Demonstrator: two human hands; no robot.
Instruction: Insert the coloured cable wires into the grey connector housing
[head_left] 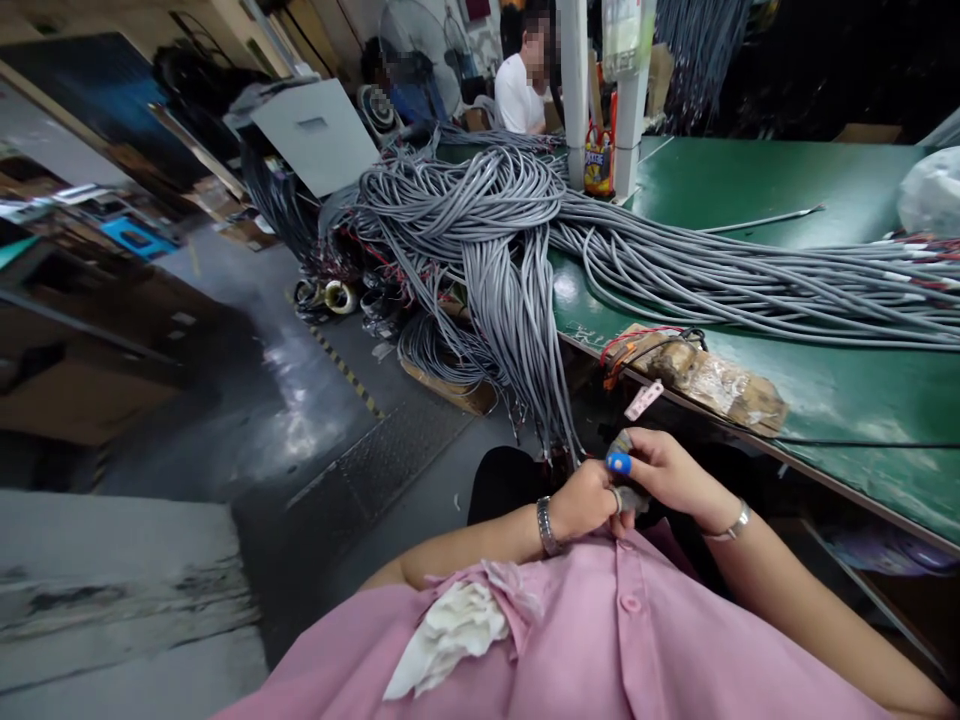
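Observation:
Both my hands meet close to my chest, just below the edge of the green table (810, 390). My left hand (583, 500) is closed around the hanging end of a grey cable (559, 420) from a large bundle. My right hand (664, 470) is closed too, pinching that same cable end against the left one; a blue cap (619, 462) covers one fingertip. What lies between the fingers is mostly hidden. Each wrist wears a metal bracelet. A pink shirt fills the bottom of the view.
A big heap of grey cables (480, 220) spills from the table toward the floor. A taped wooden block (712, 380) with red wires sits at the table edge. A seated person (521, 90) in white works at the far end. A white post (574, 90) stands on the table.

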